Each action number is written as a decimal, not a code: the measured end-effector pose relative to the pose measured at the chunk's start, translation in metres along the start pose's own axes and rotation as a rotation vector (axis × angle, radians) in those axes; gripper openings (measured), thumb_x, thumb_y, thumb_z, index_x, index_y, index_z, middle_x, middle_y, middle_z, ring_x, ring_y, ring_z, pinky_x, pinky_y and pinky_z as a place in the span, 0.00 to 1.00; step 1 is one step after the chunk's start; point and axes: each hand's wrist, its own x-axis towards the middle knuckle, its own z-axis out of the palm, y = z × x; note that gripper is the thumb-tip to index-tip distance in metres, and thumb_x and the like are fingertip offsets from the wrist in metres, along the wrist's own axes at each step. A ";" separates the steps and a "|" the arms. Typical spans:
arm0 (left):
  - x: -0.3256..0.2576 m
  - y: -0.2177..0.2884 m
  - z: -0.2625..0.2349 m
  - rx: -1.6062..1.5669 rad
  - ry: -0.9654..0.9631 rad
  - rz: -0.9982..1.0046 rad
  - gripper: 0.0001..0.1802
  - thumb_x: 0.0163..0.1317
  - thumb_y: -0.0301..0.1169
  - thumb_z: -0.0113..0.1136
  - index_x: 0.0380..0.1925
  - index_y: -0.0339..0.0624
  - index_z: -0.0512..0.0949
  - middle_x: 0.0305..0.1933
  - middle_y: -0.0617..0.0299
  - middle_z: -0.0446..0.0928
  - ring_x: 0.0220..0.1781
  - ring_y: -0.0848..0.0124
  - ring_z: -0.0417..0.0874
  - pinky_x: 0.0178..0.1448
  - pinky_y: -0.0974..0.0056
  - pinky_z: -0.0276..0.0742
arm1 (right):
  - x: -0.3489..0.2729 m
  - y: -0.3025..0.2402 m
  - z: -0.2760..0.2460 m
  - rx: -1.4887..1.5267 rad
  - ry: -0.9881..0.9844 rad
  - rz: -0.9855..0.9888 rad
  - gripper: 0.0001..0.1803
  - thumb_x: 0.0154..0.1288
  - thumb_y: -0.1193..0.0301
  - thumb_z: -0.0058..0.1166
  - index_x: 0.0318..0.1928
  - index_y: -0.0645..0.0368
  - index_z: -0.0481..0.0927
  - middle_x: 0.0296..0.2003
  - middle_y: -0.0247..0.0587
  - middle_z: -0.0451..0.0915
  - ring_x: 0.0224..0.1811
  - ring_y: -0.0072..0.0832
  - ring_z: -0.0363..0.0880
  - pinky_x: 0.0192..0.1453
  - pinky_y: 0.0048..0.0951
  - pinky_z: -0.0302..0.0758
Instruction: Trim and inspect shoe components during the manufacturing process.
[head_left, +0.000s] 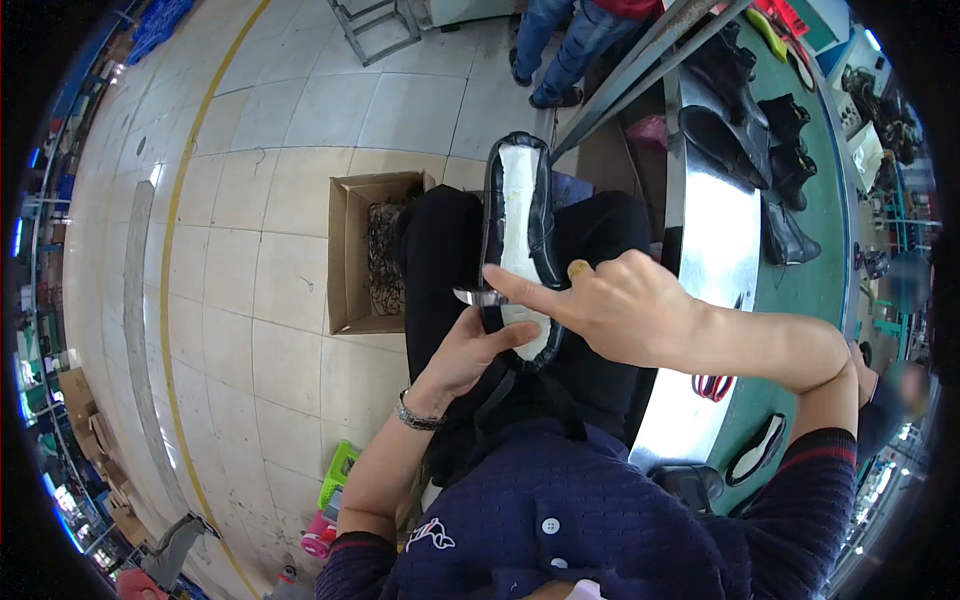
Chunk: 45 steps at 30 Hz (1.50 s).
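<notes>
A black shoe lies sole side up over my lap. A pale insole covers its bottom, and black leather folds over the edge all round. My left hand grips the shoe near its closer end, thumb pressed on the pale bottom. Across the shoe, my right hand has one long finger stretched to the far-left edge, while its other fingers curl in. One curled finger has a yellow tip covering. Just below the stretched finger, a shiny metal piece sticks out at the shoe's left side. What the curled fingers hold, if anything, is hidden.
To the right runs a green-topped bench with a metal ledge, bearing several black shoes and red-handled scissors. An open cardboard box with dark stringy material stands left of my knees. Another person's legs are ahead.
</notes>
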 end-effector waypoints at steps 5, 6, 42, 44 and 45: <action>0.005 0.013 -0.008 0.080 -0.101 -0.123 0.35 0.60 0.24 0.67 0.66 0.39 0.63 0.53 0.62 0.77 0.55 0.73 0.77 0.59 0.64 0.76 | 0.006 0.009 0.004 0.207 0.180 0.093 0.40 0.64 0.69 0.54 0.74 0.38 0.52 0.19 0.44 0.78 0.19 0.41 0.80 0.21 0.38 0.75; 0.009 0.016 -0.008 0.093 -0.111 -0.118 0.35 0.60 0.24 0.67 0.66 0.39 0.63 0.53 0.62 0.77 0.55 0.73 0.77 0.59 0.64 0.76 | 0.009 0.017 0.008 0.253 0.081 0.208 0.37 0.66 0.67 0.53 0.73 0.40 0.55 0.19 0.45 0.78 0.20 0.43 0.80 0.24 0.40 0.76; 0.000 -0.028 0.045 0.340 0.039 0.316 0.27 0.61 0.51 0.65 0.46 0.46 0.65 0.38 0.70 0.64 0.39 0.81 0.65 0.46 0.74 0.65 | -0.096 -0.040 0.102 1.797 -0.131 0.412 0.28 0.72 0.49 0.49 0.29 0.63 0.81 0.15 0.30 0.74 0.17 0.19 0.72 0.25 0.22 0.69; -0.001 -0.029 0.049 0.354 0.057 0.312 0.27 0.62 0.51 0.64 0.47 0.46 0.66 0.38 0.70 0.65 0.39 0.81 0.65 0.46 0.74 0.65 | -0.096 -0.035 0.089 1.769 -0.199 0.432 0.30 0.72 0.48 0.49 0.25 0.62 0.81 0.13 0.31 0.73 0.15 0.21 0.72 0.23 0.24 0.69; 0.001 -0.028 0.051 0.367 0.077 0.310 0.26 0.62 0.50 0.64 0.48 0.46 0.66 0.38 0.70 0.65 0.39 0.81 0.65 0.47 0.74 0.65 | -0.095 -0.035 0.078 1.474 -0.114 0.423 0.31 0.72 0.48 0.48 0.23 0.62 0.81 0.12 0.35 0.74 0.14 0.25 0.74 0.22 0.27 0.70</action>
